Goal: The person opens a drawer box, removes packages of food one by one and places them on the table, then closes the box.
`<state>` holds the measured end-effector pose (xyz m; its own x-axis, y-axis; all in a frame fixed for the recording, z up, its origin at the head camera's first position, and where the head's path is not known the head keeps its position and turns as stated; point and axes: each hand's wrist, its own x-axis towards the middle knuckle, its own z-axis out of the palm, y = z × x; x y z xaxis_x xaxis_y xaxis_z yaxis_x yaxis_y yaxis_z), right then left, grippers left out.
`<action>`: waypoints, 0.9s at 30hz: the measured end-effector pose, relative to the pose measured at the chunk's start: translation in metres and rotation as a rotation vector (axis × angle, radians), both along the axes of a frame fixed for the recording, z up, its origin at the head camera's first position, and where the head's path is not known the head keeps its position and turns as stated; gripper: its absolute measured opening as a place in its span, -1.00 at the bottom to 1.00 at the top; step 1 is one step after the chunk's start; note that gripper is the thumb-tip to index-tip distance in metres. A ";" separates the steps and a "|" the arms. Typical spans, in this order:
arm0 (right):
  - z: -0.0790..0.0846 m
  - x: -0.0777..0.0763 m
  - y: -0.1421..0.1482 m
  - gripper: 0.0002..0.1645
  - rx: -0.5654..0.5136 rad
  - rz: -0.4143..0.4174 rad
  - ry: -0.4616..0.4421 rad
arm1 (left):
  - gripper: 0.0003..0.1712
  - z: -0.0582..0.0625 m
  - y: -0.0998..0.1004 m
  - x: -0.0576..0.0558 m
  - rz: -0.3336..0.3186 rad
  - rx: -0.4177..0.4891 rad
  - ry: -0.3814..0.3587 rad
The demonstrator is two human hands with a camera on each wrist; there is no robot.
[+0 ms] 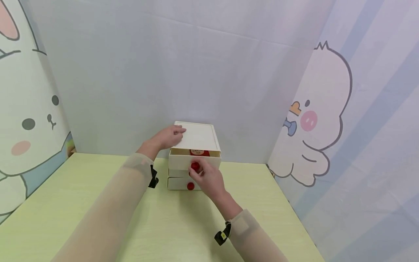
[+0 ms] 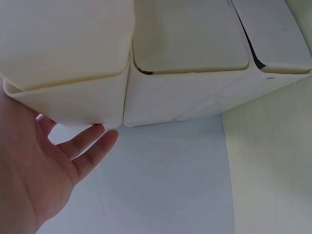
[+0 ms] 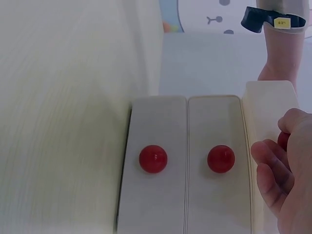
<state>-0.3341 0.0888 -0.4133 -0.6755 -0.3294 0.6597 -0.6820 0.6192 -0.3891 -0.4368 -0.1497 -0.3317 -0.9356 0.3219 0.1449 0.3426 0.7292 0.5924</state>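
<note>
Right hand [image 1: 210, 178] pinches red knob [image 1: 195, 166] of partly open top drawer [image 1: 179, 162]. Left hand [image 1: 168, 137] rests on white cabinet [image 1: 200, 137]. Red item [image 1: 203, 153] visible inside drawer.

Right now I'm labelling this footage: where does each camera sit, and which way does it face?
Head: worn on the head, facing forward and down at the drawer box; left arm, left hand, right arm and right hand show.
Left wrist: on that wrist, facing the box, curtain and table; the left hand shows.
Right wrist: on that wrist, facing the drawer fronts and red knobs; right hand and part of left arm show.
Head and right wrist share the knobs and right hand.
</note>
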 end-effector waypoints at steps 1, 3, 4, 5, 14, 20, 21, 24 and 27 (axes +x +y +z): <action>0.000 0.001 0.000 -0.74 0.002 -0.001 0.003 | -0.26 0.000 0.000 0.000 -0.001 0.002 0.000; -0.001 0.002 0.001 -0.73 0.002 0.001 0.010 | -0.26 0.000 0.000 0.001 -0.003 0.009 -0.001; -0.001 0.002 0.001 -0.73 0.003 -0.001 0.013 | -0.26 0.000 0.000 0.001 -0.005 0.013 -0.002; -0.002 0.003 0.001 -0.73 0.004 -0.003 0.016 | -0.26 0.000 0.000 0.001 -0.005 0.015 -0.003; -0.004 0.008 0.002 -0.73 0.007 0.004 0.028 | -0.27 -0.001 0.000 0.000 -0.003 0.008 -0.002; -0.004 0.011 0.003 -0.73 0.003 0.015 0.047 | -0.28 0.000 0.000 0.001 0.000 0.012 -0.011; -0.004 0.012 0.003 -0.73 0.001 0.019 0.051 | -0.28 0.000 0.000 0.001 0.001 0.013 -0.012; -0.004 0.014 0.003 -0.73 -0.006 0.028 0.060 | -0.28 0.001 0.000 0.002 -0.001 0.011 -0.013; -0.004 0.016 0.004 -0.72 0.002 0.029 0.060 | -0.28 0.001 0.000 0.002 -0.002 0.012 -0.011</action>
<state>-0.3181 0.0930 -0.4173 -0.6250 -0.3499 0.6978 -0.7218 0.5995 -0.3459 -0.4344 -0.1496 -0.3302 -0.9363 0.3225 0.1388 0.3380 0.7213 0.6045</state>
